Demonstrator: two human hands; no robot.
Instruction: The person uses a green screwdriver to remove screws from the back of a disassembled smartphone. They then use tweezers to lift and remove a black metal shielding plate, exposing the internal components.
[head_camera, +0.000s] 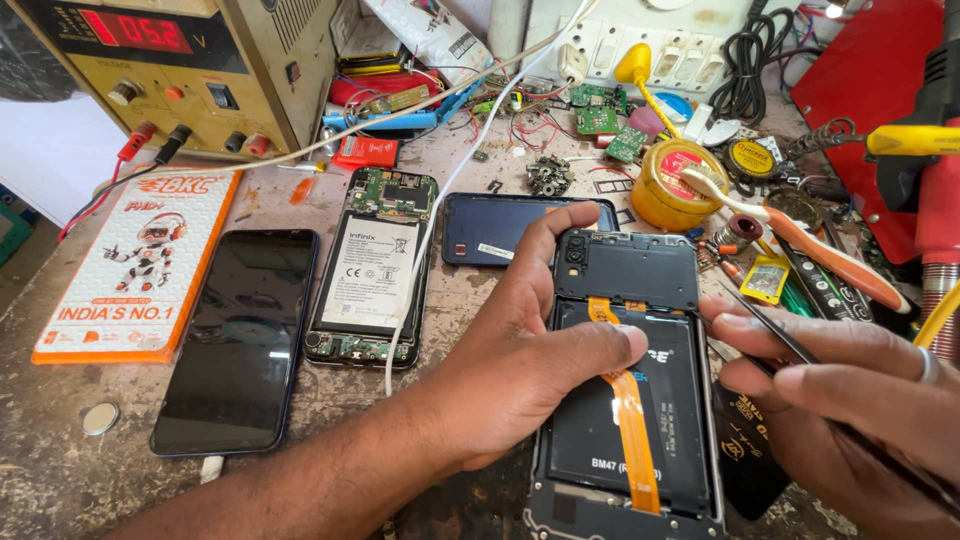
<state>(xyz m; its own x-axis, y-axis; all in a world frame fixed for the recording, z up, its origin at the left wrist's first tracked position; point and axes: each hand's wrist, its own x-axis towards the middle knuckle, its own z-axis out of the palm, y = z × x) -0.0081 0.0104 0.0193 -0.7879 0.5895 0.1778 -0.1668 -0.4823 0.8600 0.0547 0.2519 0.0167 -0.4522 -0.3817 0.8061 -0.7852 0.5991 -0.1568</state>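
On a scuffed workbench (60, 470), seen from the head camera, an opened phone (628, 380) lies face down just right of centre, its back cover off, a black battery and an orange ribbon cable (632, 425) exposed. The left hand (525, 345) clasps this phone along its left edge, fingers curled over the top corner and thumb pressed on the battery beside the cable. The right hand (850, 400) pinches thin black tweezers (775, 335), tips near the phone's right edge. Left of the hands lie a second opened phone (372, 268) showing its white battery, a dark-screened phone (238, 340) and an orange box (120, 268). Behind them stands a yellow power supply (180, 70).
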